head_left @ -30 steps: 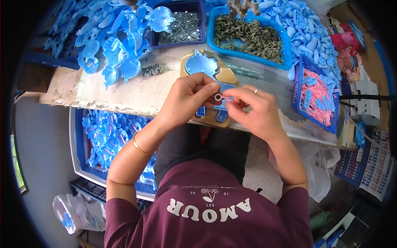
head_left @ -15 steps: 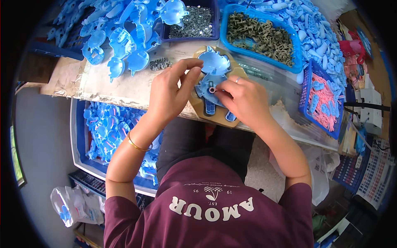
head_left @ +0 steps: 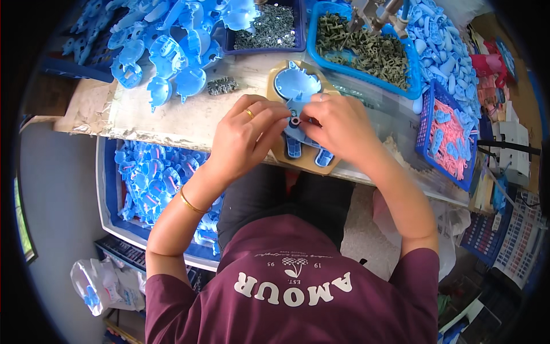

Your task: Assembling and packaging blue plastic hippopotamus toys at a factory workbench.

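Observation:
A light-blue plastic toy half-shell (head_left: pixel 298 83) lies hollow side up in a tan fixture board (head_left: pixel 279 150), its round head part in a recess and two leg pieces (head_left: pixel 294 149) toward me. In the shell's middle is a small ring-shaped part (head_left: pixel 295 121), pale with a dark centre. My left hand (head_left: pixel 246 133) reaches in from the left beside this ring, fingertips drawn together. From the right, my right hand (head_left: pixel 342 127) bends over the shell with its fingers closed in a pinch next to the ring. What either hand's fingertips hold is hidden.
Behind the fixture stand a dark-blue bin (head_left: pixel 300 40) of small metal parts and a blue tray (head_left: pixel 366 82) of drab green pieces, under a metal machine head (head_left: pixel 375 17). Blue shells (head_left: pixel 189 80) pile at left. A basket (head_left: pixel 423 137) holds pink parts; a crate (head_left: pixel 103 189) sits below.
My left hand has come down and right to the shell's middle, its fingers drawing together. My right hand has shifted slightly up. The half-shell sits straighter on the board; the metal machine head has come into view.

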`<state>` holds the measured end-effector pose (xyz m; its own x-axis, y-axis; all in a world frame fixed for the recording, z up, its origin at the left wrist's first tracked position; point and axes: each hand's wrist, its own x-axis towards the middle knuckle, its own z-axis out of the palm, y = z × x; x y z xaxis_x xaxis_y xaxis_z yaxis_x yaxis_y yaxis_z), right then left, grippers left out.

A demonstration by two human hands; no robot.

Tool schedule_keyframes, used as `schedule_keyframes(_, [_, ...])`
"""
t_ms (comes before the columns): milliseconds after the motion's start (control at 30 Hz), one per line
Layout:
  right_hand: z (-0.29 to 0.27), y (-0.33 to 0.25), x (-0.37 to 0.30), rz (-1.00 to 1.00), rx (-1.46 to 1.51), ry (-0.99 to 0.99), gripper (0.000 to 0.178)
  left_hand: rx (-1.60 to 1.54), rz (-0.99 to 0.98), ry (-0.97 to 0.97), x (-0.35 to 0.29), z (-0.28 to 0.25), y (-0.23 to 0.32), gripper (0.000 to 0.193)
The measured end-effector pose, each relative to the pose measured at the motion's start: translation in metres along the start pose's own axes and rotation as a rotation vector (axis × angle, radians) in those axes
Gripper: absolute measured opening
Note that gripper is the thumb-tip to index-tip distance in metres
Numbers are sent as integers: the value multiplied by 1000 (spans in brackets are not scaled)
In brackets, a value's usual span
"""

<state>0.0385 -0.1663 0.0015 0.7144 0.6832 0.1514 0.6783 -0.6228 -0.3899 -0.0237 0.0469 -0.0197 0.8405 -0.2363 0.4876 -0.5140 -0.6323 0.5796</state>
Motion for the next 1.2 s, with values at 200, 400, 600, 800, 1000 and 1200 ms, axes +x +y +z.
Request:
schedule_keyframes(200, [1, 5, 1, -70, 29, -22, 11, 115, 67, -166, -11, 10, 9, 62])
schedule_keyframes(400, [-3, 2, 1, -26, 59, -44, 11, 133, -16, -180, -13, 14, 12, 82])
schedule_keyframes(600, [-4, 1, -1, -118, -13, -26, 10, 132, -17, -198, -15, 14, 9, 81])
schedule_keyframes(800, [-3, 11, 4, -194, -6, -52, 12, 165, 2, -176, -15, 13, 9, 78])
schedule_keyframes(1000, [-3, 14, 2, -208, 32, -41, 13, 131, -11, -167, -15, 13, 8, 80])
schedule_keyframes(1200, [-4, 11, 3, -214, -26, -52, 12, 120, -11, -174, -14, 13, 9, 81])
